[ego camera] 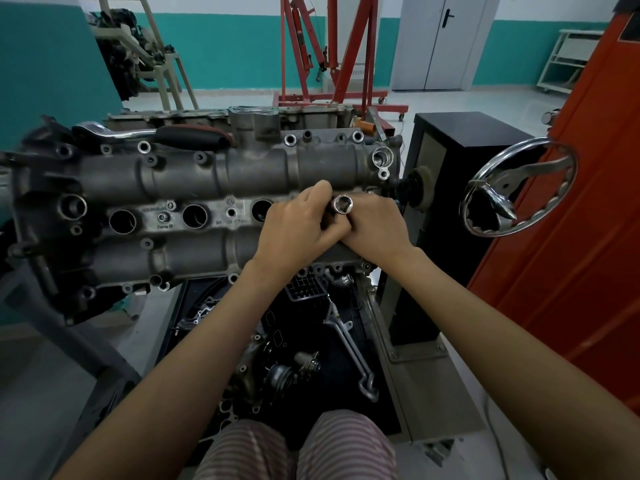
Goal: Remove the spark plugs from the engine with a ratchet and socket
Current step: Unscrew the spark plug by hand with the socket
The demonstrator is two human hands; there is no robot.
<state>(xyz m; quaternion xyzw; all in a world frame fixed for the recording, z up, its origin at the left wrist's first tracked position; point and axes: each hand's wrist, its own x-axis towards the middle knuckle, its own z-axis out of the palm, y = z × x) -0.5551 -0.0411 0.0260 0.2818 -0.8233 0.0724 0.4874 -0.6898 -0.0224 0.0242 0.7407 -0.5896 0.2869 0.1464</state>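
Observation:
A grey engine cylinder head point(194, 174) sits on a stand in front of me, with three open spark plug wells point(194, 216) showing in its middle row. My left hand point(298, 226) and my right hand point(374, 226) meet over the right end of that row. Both grip a chrome socket point(343, 204), whose open hex end points up towards me. Its lower part is hidden by my fingers. A ratchet point(156, 135) with a chrome shaft and a black and red handle lies on the far side of the head, untouched.
A chrome hand wheel point(519, 188) sticks out at the right beside a black cabinet point(446, 174) and an orange panel point(571, 237). Below the head lie engine parts and a bent metal pipe point(353, 351). A red engine hoist point(329, 64) stands behind.

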